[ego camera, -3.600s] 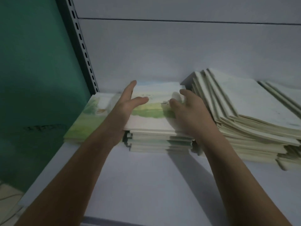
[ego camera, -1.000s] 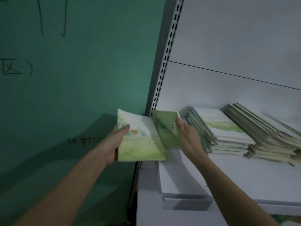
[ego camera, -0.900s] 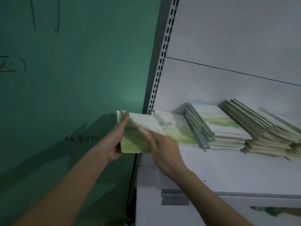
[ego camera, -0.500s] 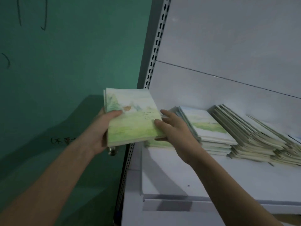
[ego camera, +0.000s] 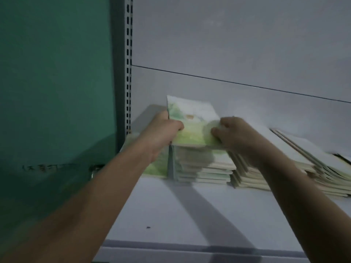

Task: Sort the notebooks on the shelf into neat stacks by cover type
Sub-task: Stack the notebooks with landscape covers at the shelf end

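A bundle of notebooks with a green meadow cover (ego camera: 191,122) hangs just above the shelf's left stack (ego camera: 207,171). My left hand (ego camera: 163,130) grips the bundle's left edge, thumb on the cover. My right hand (ego camera: 233,133) holds its right edge with curled fingers. One green-covered notebook (ego camera: 157,168) lies flat on the shelf to the left of that stack, partly hidden by my left forearm. Slanted stacks of pale notebooks (ego camera: 284,164) spread to the right.
The white shelf board (ego camera: 171,209) has bare room in front of the stacks. A slotted metal upright (ego camera: 128,73) borders the shelf on the left, with a green wall (ego camera: 57,92) beyond it. A small dark speck (ego camera: 148,227) lies near the front edge.
The held bundle has moved right from beside the green wall to above the left stack. My right hand went from touching its edge to gripping it. The camera swung right.
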`<state>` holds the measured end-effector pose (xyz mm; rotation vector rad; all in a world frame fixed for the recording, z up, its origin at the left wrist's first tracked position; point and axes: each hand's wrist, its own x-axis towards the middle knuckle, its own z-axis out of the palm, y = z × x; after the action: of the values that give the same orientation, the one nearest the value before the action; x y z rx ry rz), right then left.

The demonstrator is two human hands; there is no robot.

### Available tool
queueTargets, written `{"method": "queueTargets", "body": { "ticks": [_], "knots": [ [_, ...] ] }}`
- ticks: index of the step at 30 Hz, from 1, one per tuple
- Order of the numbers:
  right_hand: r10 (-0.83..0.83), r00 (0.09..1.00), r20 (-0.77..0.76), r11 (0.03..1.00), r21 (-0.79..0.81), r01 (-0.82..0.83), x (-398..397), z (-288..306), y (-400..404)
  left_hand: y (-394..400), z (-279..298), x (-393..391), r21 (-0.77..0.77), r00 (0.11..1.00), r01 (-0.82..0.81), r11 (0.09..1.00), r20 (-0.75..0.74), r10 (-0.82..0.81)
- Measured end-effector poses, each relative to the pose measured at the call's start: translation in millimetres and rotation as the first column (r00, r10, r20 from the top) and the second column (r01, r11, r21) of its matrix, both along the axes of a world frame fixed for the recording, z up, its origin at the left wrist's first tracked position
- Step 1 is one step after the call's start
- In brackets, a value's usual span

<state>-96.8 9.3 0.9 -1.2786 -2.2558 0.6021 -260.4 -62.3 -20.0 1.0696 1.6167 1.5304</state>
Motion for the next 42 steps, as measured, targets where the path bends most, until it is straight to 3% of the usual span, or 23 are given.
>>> {"method": "queueTargets", "body": {
  "ticks": [1,2,3,5,7,9,11,12,14,16,18,19,22,25,31,34,36,38,40,42],
  "knots": [
    [0.017,0.97,0.243,0.999,0.043,-0.028,-1,-15,4,8,-16,10,-0.059,0.994,-0.021,0.998,-0.105,0.015],
    [0.035,0.923,0.383,0.994,0.085,-0.073,-3,-32,10,15,-30,18,-0.105,0.982,-0.055,0.993,-0.186,0.035],
    [0.057,0.878,0.476,0.981,0.135,-0.137,-4,-44,14,20,-39,23,-0.128,0.973,-0.095,0.987,-0.224,0.064],
    [0.047,0.855,0.517,0.962,0.206,-0.177,-6,-46,16,21,-38,25,-0.132,0.982,-0.14,0.981,-0.143,0.121],
    [0.062,0.927,0.37,0.946,0.274,-0.173,-5,-30,11,13,-24,15,-0.122,0.982,-0.177,0.977,-0.094,0.166],
    [0.193,0.978,0.076,0.896,0.393,-0.207,-12,-12,-9,-1,-9,-4,-0.069,0.956,-0.264,0.962,-0.153,0.251],
    [0.414,0.896,-0.162,0.844,0.437,-0.311,-28,-3,-43,-19,-4,-26,0.01,0.927,-0.33,0.944,-0.186,0.326],
    [0.496,0.847,-0.192,0.819,0.428,-0.383,-40,-7,-61,-28,-8,-37,0.028,0.909,-0.359,0.933,-0.216,0.356],
    [0.581,0.806,-0.114,0.782,0.353,-0.514,-73,-32,-86,-50,-31,-61,-0.001,0.844,-0.454,0.891,-0.319,0.43],
    [0.544,0.827,0.142,0.793,0.237,-0.562,-110,-74,-91,-76,-63,-83,-0.089,0.825,-0.512,0.854,-0.329,0.46],
    [0.468,0.813,0.346,0.833,0.134,-0.536,-137,-112,-78,-104,-93,-101,-0.195,0.836,-0.528,0.827,-0.29,0.465],
    [0.443,0.814,0.376,0.853,0.103,-0.511,-144,-123,-70,-114,-106,-110,-0.226,0.84,-0.53,0.818,-0.273,0.469],
    [0.389,0.851,0.352,0.869,0.166,-0.466,-151,-135,-59,-127,-119,-126,-0.202,0.848,-0.528,0.825,-0.084,0.523],
    [0.372,0.864,0.338,0.877,0.177,-0.447,-152,-125,-65,-122,-119,-134,-0.158,0.879,-0.458,0.875,0.064,0.472],
    [0.254,0.945,0.208,0.966,0.0,-0.259,-164,-110,-84,-132,-112,-154,-0.081,0.919,-0.334,0.939,0.195,0.344],
    [0.137,0.96,0.242,0.98,0.109,-0.168,-186,-114,-110,-137,-108,-162,-0.095,0.921,-0.224,0.97,0.303,0.243],
    [0.191,0.96,0.203,0.96,0.167,-0.226,-197,-117,-143,-135,-105,-167,-0.135,0.866,-0.066,0.989,0.484,0.124],
    [0.385,0.903,0.192,0.891,0.179,-0.418,-204,-122,-179,-138,-105,-172,-0.188,0.8,0.09,0.978,0.599,0.042],
    [0.537,0.839,0.086,0.84,0.037,-0.541,-200,-119,-194,-144,-112,-180,-0.217,0.806,0.138,0.966,0.591,0.017],
    [0.481,0.876,-0.028,0.876,0.037,-0.48,-190,-108,-175,-149,-115,-195,-0.177,0.843,0.092,0.98,0.538,0.019]
  ]
}}
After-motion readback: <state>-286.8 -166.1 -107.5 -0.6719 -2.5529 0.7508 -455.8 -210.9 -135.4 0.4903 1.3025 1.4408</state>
